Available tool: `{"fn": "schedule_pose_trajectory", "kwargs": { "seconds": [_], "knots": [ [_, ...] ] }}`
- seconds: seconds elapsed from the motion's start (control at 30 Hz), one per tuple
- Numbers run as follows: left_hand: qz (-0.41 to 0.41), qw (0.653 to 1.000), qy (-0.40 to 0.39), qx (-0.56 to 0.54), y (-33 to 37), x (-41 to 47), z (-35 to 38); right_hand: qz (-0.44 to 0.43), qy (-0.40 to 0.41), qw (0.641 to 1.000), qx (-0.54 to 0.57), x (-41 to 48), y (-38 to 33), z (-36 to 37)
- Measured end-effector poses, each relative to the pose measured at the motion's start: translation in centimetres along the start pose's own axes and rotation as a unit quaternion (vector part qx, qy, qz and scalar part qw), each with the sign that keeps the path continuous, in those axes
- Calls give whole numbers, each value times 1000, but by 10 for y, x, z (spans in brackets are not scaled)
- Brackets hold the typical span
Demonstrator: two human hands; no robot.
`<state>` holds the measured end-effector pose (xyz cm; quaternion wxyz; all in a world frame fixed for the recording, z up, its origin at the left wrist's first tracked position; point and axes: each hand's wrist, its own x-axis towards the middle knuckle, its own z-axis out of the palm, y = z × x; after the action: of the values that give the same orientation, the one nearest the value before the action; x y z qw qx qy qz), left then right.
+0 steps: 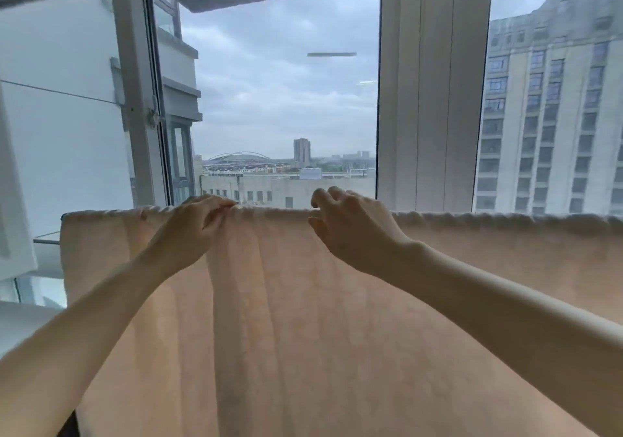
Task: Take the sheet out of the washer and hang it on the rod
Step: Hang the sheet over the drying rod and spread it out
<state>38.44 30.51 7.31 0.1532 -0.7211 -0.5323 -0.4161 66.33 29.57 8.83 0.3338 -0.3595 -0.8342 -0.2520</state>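
Observation:
A pale peach sheet [286,318] hangs draped over a horizontal rod, which the cloth hides along its top fold. The sheet spans from the left edge near the window frame to the right side of the view and falls down past the bottom. My left hand [194,226] pinches the top fold of the sheet between thumb and fingers. My right hand [350,231] hovers at the top fold a little to the right, fingers spread and curled, holding nothing. The washer is out of view.
Behind the sheet are large windows with a thick white frame post [428,92] and an opened window sash [141,76] at the left. A tall building [556,116] and city skyline lie outside. A white ledge [20,322] sits at the lower left.

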Motion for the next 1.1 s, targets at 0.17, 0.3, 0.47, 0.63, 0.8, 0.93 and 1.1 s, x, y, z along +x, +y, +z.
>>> {"fn": "schedule_pose_trajectory", "kwargs": {
  "seconds": [0.17,0.3,0.47,0.63,0.8,0.93,1.1],
  "knots": [
    [24,1000,-9,0,-27,12,-4,27,-10,999,-33,13,-15,12],
    [60,998,-22,-19,-38,17,-7,66,-20,995,-66,12,-16,10],
    [82,996,-16,-29,-51,15,-7,207,9,973,-102,-5,2,-1],
    [78,996,0,-49,-49,17,-7,230,18,964,-133,-18,-1,-12],
    [9,974,27,-224,-37,15,-7,99,10,993,-65,5,-40,2],
    [10,977,34,-212,-35,19,-9,63,-2,997,-45,32,-62,25],
    [48,993,48,-100,-40,18,-4,70,-16,994,-87,49,-75,35]
  ]
}}
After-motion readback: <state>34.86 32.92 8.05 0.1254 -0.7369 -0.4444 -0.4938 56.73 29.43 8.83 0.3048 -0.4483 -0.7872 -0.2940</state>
